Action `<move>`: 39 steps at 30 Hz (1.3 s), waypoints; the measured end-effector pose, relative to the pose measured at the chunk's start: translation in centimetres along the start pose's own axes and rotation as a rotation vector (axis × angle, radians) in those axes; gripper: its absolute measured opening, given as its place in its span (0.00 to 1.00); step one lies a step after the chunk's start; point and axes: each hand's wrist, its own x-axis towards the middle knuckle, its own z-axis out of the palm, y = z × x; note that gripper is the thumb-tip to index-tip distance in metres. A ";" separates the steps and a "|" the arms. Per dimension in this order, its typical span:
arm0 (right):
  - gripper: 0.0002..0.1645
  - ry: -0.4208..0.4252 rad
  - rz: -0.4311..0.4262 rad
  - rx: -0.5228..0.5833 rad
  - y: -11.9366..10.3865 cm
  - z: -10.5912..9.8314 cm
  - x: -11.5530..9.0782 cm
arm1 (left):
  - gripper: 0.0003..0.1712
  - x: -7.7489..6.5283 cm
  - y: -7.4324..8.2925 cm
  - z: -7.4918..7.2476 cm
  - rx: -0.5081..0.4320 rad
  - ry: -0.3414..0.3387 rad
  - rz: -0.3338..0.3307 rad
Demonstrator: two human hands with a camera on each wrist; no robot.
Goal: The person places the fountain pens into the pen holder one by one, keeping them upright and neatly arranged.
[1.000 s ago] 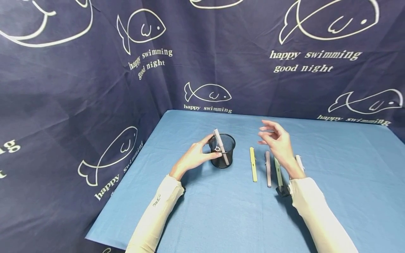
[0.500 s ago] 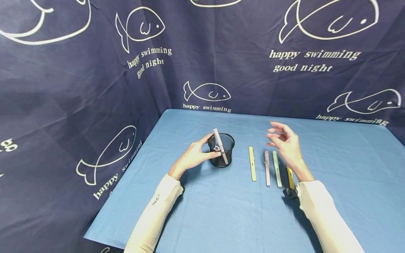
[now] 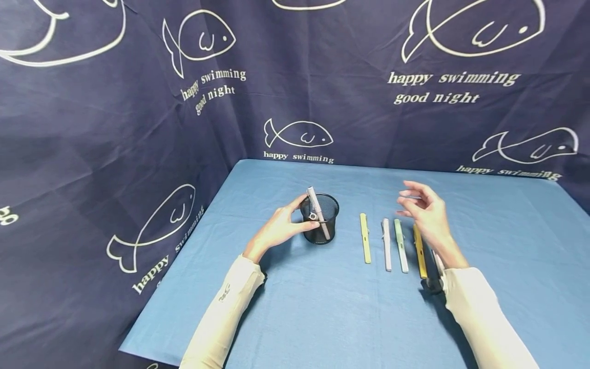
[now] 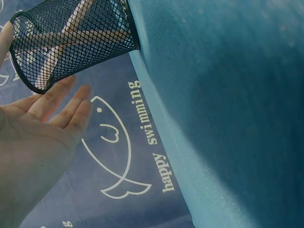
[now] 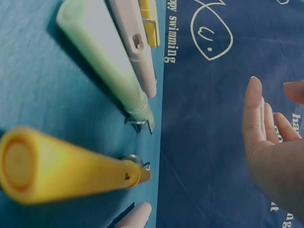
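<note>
My left hand holds a black mesh pen cup by its rim and side, the thumb in front and fingers on the far left. A whitish pen leans in the cup; through the mesh in the left wrist view, two pens cross. My right hand hovers with loosely bent fingers and nothing in them. Below and left of it lie a dark yellow pen, a green pen, a pale pink pen and a light yellow pen. The right wrist partly hides another pale pen.
A blue cloth covers the table. Dark blue curtains with white fish prints stand behind it and at the left. The pens lie roughly side by side, right of the cup.
My right hand has moved to the right above the pens, uncovering the green and dark yellow pens. My left hand has stayed on the cup; the view has shifted slightly.
</note>
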 end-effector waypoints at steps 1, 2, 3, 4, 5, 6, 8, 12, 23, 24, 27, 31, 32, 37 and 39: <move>0.22 0.000 0.001 -0.003 0.0 -0.1 0.0 | 0.51 0.0 0.0 0.0 0.000 0.001 -0.001; 0.22 0.001 0.002 -0.005 0.0 -0.2 -0.1 | 0.51 -0.1 0.0 0.0 -0.001 0.001 -0.003; 0.22 0.002 0.002 -0.009 0.0 -0.3 -0.1 | 0.51 -0.1 0.0 0.0 -0.002 0.001 -0.004; 0.22 0.004 0.003 -0.013 0.0 -0.4 -0.2 | 0.51 -0.1 0.1 -0.1 -0.003 0.002 -0.006; 0.22 0.005 0.003 -0.020 0.0 -0.5 -0.2 | 0.51 -0.2 0.1 -0.1 -0.003 0.003 -0.007; 0.22 0.007 0.003 -0.024 0.1 -0.7 -0.2 | 0.51 -0.2 0.1 -0.1 -0.003 0.004 -0.008; 0.22 0.012 0.004 -0.029 0.1 -0.9 -0.3 | 0.51 -0.2 0.1 -0.1 -0.001 0.006 -0.011; 0.21 0.015 0.012 -0.018 0.1 -1.5 -0.5 | 0.51 -0.2 0.1 -0.1 0.003 0.010 -0.010; 0.22 0.023 0.035 -0.030 0.1 -2.7 -1.1 | 0.51 -0.3 -0.1 -0.1 -0.008 0.009 -0.005; 0.22 0.023 0.037 -0.031 0.1 -2.8 -1.2 | 0.51 -0.3 -0.1 -0.1 -0.008 0.010 -0.005; 0.22 0.023 0.035 -0.028 0.0 -3.0 -1.4 | 0.51 -0.2 -0.1 -0.1 -0.010 0.010 -0.002; 0.21 0.035 0.043 -0.011 -0.1 -3.3 -1.5 | 0.51 -0.3 0.0 -0.1 -0.010 0.006 -0.007; 0.21 0.038 0.045 -0.005 -0.2 -3.4 -1.6 | 0.51 -0.3 0.0 -0.1 -0.009 0.006 -0.009; 0.21 0.056 0.042 0.020 -0.3 -3.8 -1.8 | 0.51 -0.2 0.1 -0.1 -0.003 0.004 -0.008; 0.22 0.060 0.035 0.023 -0.3 -4.1 -1.9 | 0.51 -0.1 0.1 -0.1 0.000 0.002 -0.004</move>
